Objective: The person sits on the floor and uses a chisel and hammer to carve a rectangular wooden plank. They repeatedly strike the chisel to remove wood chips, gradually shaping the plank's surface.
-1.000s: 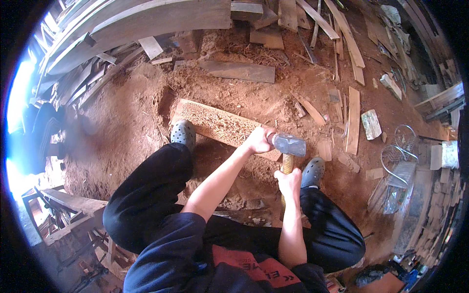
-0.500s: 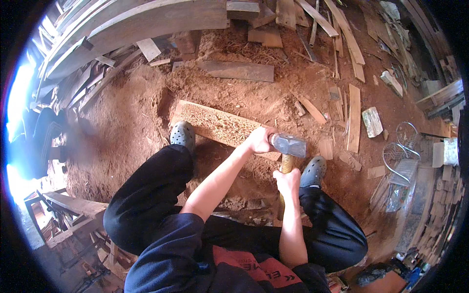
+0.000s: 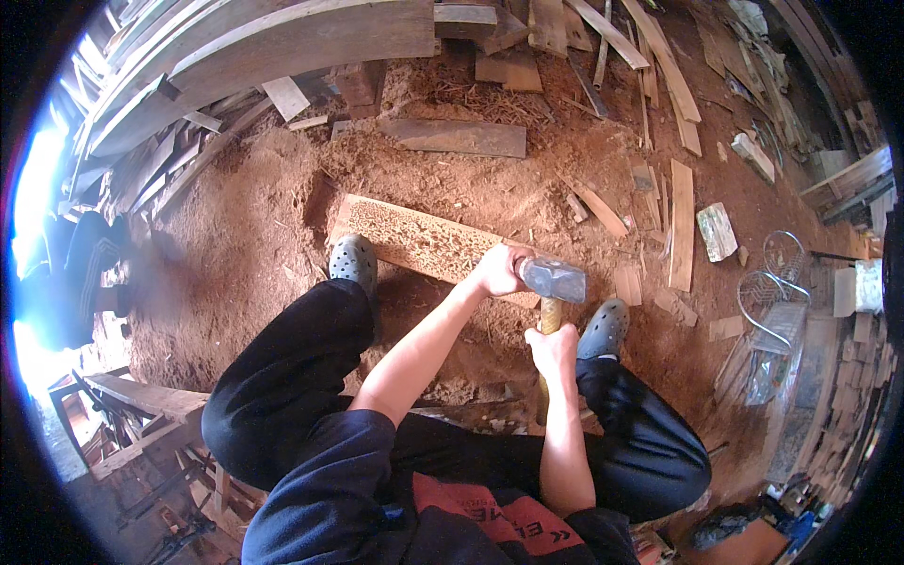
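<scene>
A sledgehammer [image 3: 557,282] lies across between my hands, its grey metal head level and its yellowish handle pointing back toward me. My right hand [image 3: 554,348] is closed round the handle below the head. At the head's left end my left hand [image 3: 499,270] is curled in, its fingers appearing to grip that end; their undersides are hidden. Under my left hand, slanting down to the right, lies a wooden board [image 3: 461,226] whose top is covered in small holes or pits. My left clog [image 3: 353,259] rests by the board's left end, and my right clog [image 3: 604,328] stands right of the hammer.
Long planks [image 3: 311,42] are stacked at the far left. A loose plank [image 3: 457,137] lies beyond the board on reddish dirt. Offcuts and a pale block [image 3: 718,233] lie to the right, near a wire rack [image 3: 772,292]. A wooden frame [image 3: 141,400] stands at the left.
The hammer head has shifted very slightly left. Both hands keep their places and grips, and the board has not moved.
</scene>
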The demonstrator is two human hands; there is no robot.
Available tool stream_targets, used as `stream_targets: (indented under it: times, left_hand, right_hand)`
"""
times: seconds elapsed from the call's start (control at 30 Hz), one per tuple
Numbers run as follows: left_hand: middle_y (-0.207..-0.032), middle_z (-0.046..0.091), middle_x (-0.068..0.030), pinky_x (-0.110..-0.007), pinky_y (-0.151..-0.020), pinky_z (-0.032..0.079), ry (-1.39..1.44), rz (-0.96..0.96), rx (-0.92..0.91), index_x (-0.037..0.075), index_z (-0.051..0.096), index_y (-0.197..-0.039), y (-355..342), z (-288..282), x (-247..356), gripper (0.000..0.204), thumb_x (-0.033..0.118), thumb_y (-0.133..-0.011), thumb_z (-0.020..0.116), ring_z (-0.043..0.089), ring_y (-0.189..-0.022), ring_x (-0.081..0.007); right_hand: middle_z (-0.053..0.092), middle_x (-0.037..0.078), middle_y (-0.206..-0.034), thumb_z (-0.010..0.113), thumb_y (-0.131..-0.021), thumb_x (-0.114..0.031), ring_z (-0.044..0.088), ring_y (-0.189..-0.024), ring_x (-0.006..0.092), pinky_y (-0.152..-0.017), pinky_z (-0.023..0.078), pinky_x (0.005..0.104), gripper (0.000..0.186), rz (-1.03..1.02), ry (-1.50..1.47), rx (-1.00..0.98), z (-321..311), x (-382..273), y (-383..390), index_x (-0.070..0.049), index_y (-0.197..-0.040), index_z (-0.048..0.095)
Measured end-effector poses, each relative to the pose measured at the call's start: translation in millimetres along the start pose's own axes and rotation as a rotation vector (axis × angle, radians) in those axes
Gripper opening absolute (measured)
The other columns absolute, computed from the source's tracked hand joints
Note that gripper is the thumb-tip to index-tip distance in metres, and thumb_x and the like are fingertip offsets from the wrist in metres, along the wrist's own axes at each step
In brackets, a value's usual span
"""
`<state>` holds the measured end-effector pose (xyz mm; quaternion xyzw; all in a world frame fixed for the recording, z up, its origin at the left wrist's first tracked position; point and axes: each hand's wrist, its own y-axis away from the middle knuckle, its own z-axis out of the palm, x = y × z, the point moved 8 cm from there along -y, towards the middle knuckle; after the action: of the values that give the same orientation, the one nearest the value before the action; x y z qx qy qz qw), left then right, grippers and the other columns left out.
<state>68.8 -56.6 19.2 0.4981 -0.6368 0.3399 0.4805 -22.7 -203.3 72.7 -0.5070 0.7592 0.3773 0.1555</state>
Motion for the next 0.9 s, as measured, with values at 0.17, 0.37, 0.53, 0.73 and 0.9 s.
stream_targets:
  times: [0.17, 0.37, 0.53, 0.73, 0.9]
  left_hand:
    - [-0.068, 0.061, -0.0090, -0.032, -0.061, 0.047, 0.043, 0.003, 0.005, 0.008, 0.061, -0.073, 1.8, -2.1, -1.2, 0.030, 0.024, -0.055, 0.078, 0.060, -0.064, -0.0218]
    - [-0.067, 0.060, -0.0089, -0.032, -0.060, 0.046, 0.010, -0.005, 0.010, 0.008, 0.060, -0.073, 4.0, -5.2, -2.3, 0.029, 0.024, -0.056, 0.077, 0.060, -0.063, -0.0208]
    - [-0.069, 0.061, -0.0093, -0.033, -0.060, 0.046, 0.009, 0.027, 0.016, 0.008, 0.060, -0.073, 3.1, -3.9, 1.3, 0.027, 0.023, -0.057, 0.075, 0.060, -0.064, -0.0226]
    - [-0.063, 0.058, -0.0079, -0.031, -0.058, 0.046, 0.053, 0.117, 0.202, 0.005, 0.057, -0.070, 3.4, -30.2, -3.0, 0.018, 0.013, -0.059, 0.069, 0.054, -0.058, -0.0189]
    - [-0.069, 0.063, -0.0139, -0.034, -0.062, 0.048, 0.228, -0.090, 0.194, 0.002, 0.059, -0.073, -0.2, -46.2, -28.6, 0.026, 0.017, -0.054, 0.070, 0.062, -0.065, -0.0266]
  right_hand:
    - [0.059, 0.019, -0.059, 0.069, -0.064, -0.016, 0.060, -0.058, 0.0268, -0.055, 0.045, 0.0397, 0.026, 0.023, 0.028, -0.045, 4.0, 1.5, 0.2, 0.006, -0.065, 0.056]
    - [0.055, 0.012, -0.052, 0.069, -0.063, -0.014, 0.053, -0.049, 0.0187, -0.050, 0.042, 0.0369, 0.026, -0.005, -0.014, -0.022, 4.2, -5.8, 3.0, 0.005, -0.059, 0.052]
    - [0.054, 0.006, -0.052, 0.072, -0.067, -0.012, 0.049, -0.040, 0.0142, -0.039, 0.038, 0.0318, 0.021, 0.034, -0.101, -0.093, 16.2, 13.5, -5.8, -0.001, -0.064, 0.054]
    - [0.047, -0.001, -0.050, 0.069, -0.067, -0.001, 0.040, -0.033, 0.0075, -0.030, 0.032, 0.0241, 0.019, 0.146, -0.555, -0.144, -19.7, -6.5, 3.0, -0.008, -0.071, 0.052]
    - [0.039, -0.003, -0.052, 0.060, -0.070, 0.004, 0.037, -0.035, 0.0065, -0.032, 0.033, 0.0227, 0.021, -0.193, -1.016, 0.161, -121.4, -70.0, 29.1, -0.008, -0.077, 0.045]
